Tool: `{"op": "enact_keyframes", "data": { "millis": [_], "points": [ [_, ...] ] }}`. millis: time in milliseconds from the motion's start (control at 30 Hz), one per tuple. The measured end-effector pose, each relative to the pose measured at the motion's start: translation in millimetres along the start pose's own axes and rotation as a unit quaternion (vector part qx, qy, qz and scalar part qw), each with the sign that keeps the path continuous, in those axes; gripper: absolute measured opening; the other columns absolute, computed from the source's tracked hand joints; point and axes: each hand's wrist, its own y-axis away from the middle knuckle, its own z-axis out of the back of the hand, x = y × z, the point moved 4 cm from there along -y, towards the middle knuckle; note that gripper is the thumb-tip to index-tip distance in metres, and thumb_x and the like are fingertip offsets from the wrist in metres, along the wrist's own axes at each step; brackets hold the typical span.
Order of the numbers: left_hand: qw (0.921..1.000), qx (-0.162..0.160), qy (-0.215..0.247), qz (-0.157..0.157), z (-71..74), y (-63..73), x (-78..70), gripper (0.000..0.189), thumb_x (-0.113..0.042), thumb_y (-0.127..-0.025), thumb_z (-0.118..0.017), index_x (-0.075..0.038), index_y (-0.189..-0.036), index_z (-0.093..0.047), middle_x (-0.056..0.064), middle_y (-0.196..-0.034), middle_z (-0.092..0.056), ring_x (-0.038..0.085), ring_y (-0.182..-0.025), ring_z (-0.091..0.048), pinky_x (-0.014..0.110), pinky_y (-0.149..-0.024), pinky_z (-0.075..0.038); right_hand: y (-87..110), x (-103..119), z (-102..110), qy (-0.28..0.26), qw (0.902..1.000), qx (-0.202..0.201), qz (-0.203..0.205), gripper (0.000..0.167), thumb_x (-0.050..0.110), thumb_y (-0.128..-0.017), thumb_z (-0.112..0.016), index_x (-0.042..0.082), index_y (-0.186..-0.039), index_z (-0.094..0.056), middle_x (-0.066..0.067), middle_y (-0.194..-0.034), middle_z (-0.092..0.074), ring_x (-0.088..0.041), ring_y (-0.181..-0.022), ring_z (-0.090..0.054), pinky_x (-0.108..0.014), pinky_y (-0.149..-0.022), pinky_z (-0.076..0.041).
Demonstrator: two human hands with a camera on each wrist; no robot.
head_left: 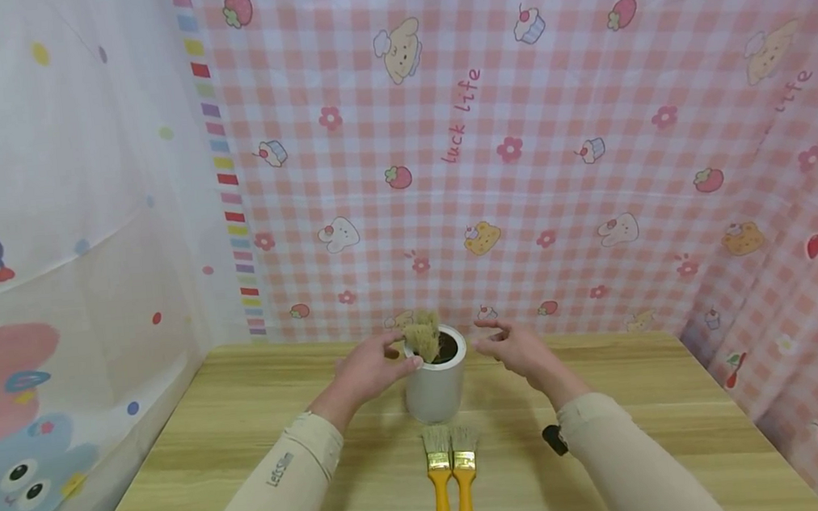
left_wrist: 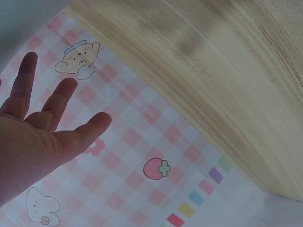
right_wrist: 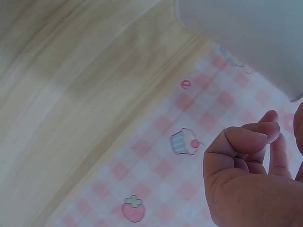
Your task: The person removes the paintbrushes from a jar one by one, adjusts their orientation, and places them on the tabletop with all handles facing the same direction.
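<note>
A white cylindrical pot (head_left: 436,395) with a dark inside stands near the back of the table. Pale brush bristles (head_left: 423,337) stick up out of it at the left of the opening. My left hand (head_left: 369,368) is at the pot's left side, its thumb tip overlapping the rim in the head view; the left wrist view shows its fingers spread and holding nothing. To the right of the pot, my right hand (head_left: 521,351) hovers apart from it with loosely bent fingers and nothing in them. In the right wrist view, the pot's white wall is above those fingers.
Two paintbrushes (head_left: 439,480) with yellow handles lie side by side in front of the pot, bristles toward it. A small black object (head_left: 555,440) shows beside the right sleeve. Checked pink cloth (head_left: 521,197) hangs behind the wooden table (head_left: 248,416).
</note>
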Motion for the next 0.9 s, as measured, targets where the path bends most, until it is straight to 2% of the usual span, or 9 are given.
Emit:
{"op": "enact_keyframes", "data": {
  "millis": [100, 233, 467, 567, 700, 900],
  "points": [
    [1.0000, -0.001, 0.004, 0.002, 0.4, 0.5, 0.9, 0.070, -0.054, -0.099, -0.073, -0.020, -0.157, -0.054, 0.011, -0.142, -0.072, 0.040, -0.140, -0.061, 0.078, -0.120, -0.025, -0.5, 12, -5, 0.001, 0.9998, 0.003, 0.021, 0.052, 0.032, -0.104, -0.072, 0.023, -0.154, -0.059, -0.018, -0.134, -0.065, -0.037, -0.127, -0.064, -0.055, -0.107, -0.054],
    [1.0000, 0.001, 0.007, 0.002, 0.6, 1.0, 0.6, 0.070, -0.054, -0.099, -0.072, -0.020, -0.158, -0.054, 0.012, -0.142, -0.072, 0.040, -0.140, -0.061, 0.079, -0.121, -0.023, -1.5, 26, -12, 0.010, 0.9990, 0.006, 0.043, 0.053, 0.031, -0.104, -0.072, 0.022, -0.155, -0.058, -0.017, -0.134, -0.067, -0.037, -0.130, -0.064, -0.059, -0.111, -0.052],
    [1.0000, 0.008, 0.001, 0.000, 0.6, -0.1, 0.6, 0.072, -0.055, -0.100, -0.071, -0.019, -0.160, -0.051, 0.012, -0.143, -0.071, 0.039, -0.140, -0.062, 0.079, -0.121, -0.024, -5.8, 42, -24, 0.043, 0.9963, 0.007, 0.074, 0.052, 0.025, -0.103, -0.074, 0.023, -0.153, -0.060, -0.014, -0.127, -0.072, -0.030, -0.118, -0.070, -0.054, -0.104, -0.057],
    [1.0000, 0.008, 0.002, 0.000, 0.2, -0.5, 0.8, 0.072, -0.055, -0.100, -0.070, -0.020, -0.160, -0.051, 0.012, -0.144, -0.071, 0.039, -0.140, -0.062, 0.079, -0.121, -0.023, -7.6, 49, -32, 0.065, 0.9937, 0.016, 0.091, 0.052, 0.021, -0.103, -0.073, 0.018, -0.154, -0.059, -0.014, -0.125, -0.073, -0.027, -0.113, -0.072, -0.047, -0.097, -0.061],
    [1.0000, 0.009, -0.001, -0.003, -0.6, -0.7, 0.6, 0.072, -0.056, -0.101, -0.069, -0.020, -0.160, -0.051, 0.012, -0.143, -0.071, 0.038, -0.138, -0.063, 0.077, -0.119, -0.029, -11.1, 53, -40, 0.086, 0.9916, 0.023, 0.094, 0.052, 0.014, -0.105, -0.067, 0.010, -0.156, -0.056, -0.015, -0.123, -0.074, -0.026, -0.109, -0.072, -0.039, -0.088, -0.061],
    [1.0000, 0.008, 0.001, -0.005, 0.4, 0.6, -0.4, 0.071, -0.056, -0.101, -0.069, -0.018, -0.159, -0.052, 0.012, -0.142, -0.072, 0.037, -0.137, -0.064, 0.075, -0.118, -0.033, -18.5, 55, -47, 0.126, 0.9867, 0.002, 0.102, 0.048, 0.008, -0.103, -0.068, 0.005, -0.150, -0.061, -0.017, -0.120, -0.076, -0.028, -0.110, -0.072, -0.039, -0.088, -0.062]
  ]
}}
